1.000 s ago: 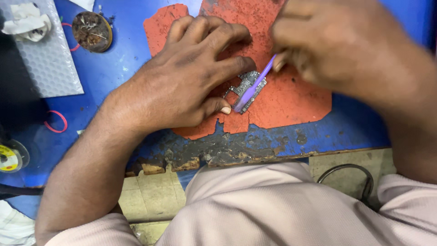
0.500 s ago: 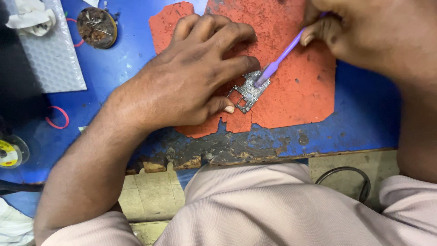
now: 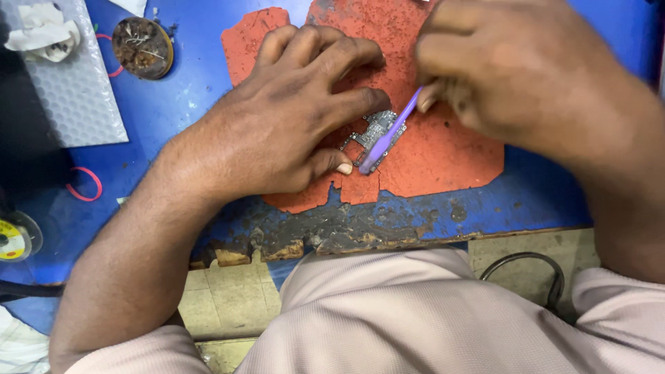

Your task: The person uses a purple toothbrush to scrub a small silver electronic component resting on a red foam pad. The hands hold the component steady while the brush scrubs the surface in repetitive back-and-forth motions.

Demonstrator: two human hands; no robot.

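Head: round tin [image 3: 142, 47] w/ solder scraps; hands [image 3: 291, 125] on circuit board [image 3: 376, 134].

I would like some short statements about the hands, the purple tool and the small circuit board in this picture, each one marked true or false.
1. The left hand presses the small circuit board onto the red mat. True.
2. The right hand holds a purple tool whose tip lies over the board. True.
3. The board lies on the bubble-wrap sheet. False: it lies on the red mat; the sheet is far off at the upper left.
4. The round tin stands between the two hands. False: it stands on the blue table, left of the left hand.
5. A pink rubber band lies on the table beside the left forearm. True.
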